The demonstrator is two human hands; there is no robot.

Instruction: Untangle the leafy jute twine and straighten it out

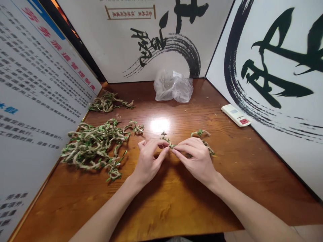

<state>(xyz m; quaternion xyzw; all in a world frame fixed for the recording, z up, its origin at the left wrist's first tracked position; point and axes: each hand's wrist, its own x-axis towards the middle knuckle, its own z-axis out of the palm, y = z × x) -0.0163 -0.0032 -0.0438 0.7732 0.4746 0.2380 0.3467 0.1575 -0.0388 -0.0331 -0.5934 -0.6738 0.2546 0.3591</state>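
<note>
Leafy jute strand [205, 143] runs between left hand [148, 162] and right hand [197, 159], over middle of table [202, 211]. Both hands' fingers [161, 144] pinched narrow on it. Looks light, limp; leaves probably fragile, so hold bare twine. Larger tangle [93, 148] lies left.

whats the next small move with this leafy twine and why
Probably ease the hands apart slightly: the left hand and right hand pinch the leafy twine together, while the rest curls loose on the wooden table.
</note>
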